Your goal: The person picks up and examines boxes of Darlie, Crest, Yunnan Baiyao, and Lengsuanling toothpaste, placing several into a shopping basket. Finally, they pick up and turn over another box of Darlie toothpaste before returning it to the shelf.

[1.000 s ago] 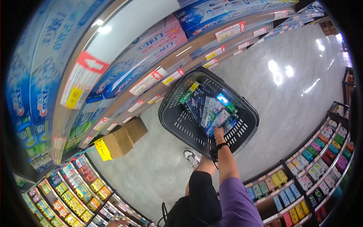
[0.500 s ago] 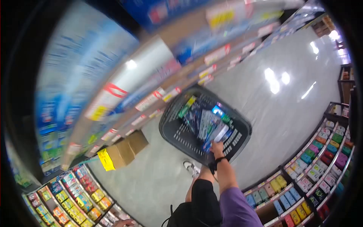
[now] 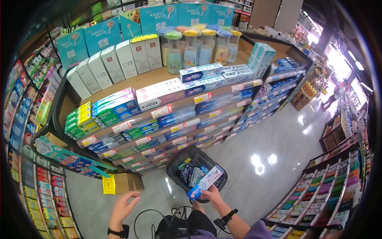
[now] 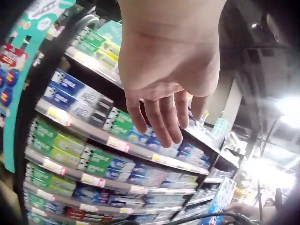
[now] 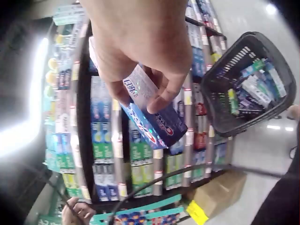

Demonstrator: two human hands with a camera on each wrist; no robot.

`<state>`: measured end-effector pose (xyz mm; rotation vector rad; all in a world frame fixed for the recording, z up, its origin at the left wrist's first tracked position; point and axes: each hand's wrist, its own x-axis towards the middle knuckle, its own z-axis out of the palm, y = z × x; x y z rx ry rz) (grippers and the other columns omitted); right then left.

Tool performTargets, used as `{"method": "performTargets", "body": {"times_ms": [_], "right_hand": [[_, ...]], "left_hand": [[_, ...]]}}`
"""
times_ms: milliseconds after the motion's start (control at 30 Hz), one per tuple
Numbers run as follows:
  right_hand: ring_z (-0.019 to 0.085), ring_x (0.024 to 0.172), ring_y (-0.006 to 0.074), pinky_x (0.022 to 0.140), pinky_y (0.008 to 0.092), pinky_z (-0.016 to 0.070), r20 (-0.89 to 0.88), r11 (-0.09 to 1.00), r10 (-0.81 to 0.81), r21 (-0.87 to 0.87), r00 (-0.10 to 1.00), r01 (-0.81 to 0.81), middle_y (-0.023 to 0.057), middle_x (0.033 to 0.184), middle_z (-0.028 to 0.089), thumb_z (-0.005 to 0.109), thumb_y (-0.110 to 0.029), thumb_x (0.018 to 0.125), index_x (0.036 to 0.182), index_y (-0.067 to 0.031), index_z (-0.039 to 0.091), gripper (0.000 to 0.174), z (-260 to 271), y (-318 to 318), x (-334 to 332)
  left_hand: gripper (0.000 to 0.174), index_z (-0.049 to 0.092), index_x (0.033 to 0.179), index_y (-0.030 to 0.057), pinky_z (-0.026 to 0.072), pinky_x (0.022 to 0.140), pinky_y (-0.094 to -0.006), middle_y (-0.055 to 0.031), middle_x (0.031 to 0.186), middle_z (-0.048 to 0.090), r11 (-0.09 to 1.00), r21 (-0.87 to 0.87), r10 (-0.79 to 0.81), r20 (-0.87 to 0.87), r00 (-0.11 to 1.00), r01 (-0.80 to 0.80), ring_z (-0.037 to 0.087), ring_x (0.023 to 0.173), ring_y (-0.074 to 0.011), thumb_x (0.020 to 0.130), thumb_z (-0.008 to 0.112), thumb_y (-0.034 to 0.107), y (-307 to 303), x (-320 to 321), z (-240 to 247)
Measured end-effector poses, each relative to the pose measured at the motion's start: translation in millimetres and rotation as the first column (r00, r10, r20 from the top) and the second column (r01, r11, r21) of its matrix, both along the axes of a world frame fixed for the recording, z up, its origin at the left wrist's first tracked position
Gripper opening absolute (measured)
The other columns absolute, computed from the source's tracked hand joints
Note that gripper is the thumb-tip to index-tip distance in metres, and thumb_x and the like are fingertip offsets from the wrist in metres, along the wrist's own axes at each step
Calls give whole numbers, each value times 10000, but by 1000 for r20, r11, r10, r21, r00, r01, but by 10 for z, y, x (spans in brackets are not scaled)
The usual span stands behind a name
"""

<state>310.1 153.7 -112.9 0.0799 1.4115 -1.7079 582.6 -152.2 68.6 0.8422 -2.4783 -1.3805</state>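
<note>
My right hand grips a blue and white toothpaste box above a dark basket that holds several packages. In the right wrist view the thumb and fingers of the right hand pinch the box around its middle, with the basket off to the right. My left hand is raised in the air, fingers extended, holding nothing. Shelves of toothpaste boxes stand behind the left hand in the left wrist view.
A long shelf unit of toothpaste boxes runs across the front, topped with bottles and white boxes. A cardboard box sits on the floor beside it. Racks of colourful packs stand at the right, and cables hang before my body.
The head view has lifted to show the whole shelf. My right hand has raised the toothpaste box out of the basket. My left hand has come up from the lower edge.
</note>
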Motion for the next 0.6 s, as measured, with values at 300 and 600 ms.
{"method": "performTargets", "body": {"times_ms": [300, 600], "right_hand": [[699, 1044, 253, 893, 398, 607, -49, 923, -17, -385, 999, -3, 144, 1205, 674, 698, 20, 913, 1330, 10, 530, 450, 1663, 87, 584], [647, 1172, 283, 921, 445, 575, -79, 885, 127, -442, 989, -149, 156, 1309, 620, 707, -74, 933, 1409, -5, 457, 542, 1782, 664, 706]], "left_hand": [[652, 550, 1399, 64, 469, 1046, -364, -110, 1299, 636, 867, 208, -363, -363, 858, 454, 606, 1198, -226, 822, 836, 167, 594, -782, 291], [531, 627, 1277, 23, 542, 912, -295, -42, 1113, 709, 766, 507, -231, -356, 906, 394, 680, 1018, -131, 799, 848, 94, 1195, -708, 42]]}}
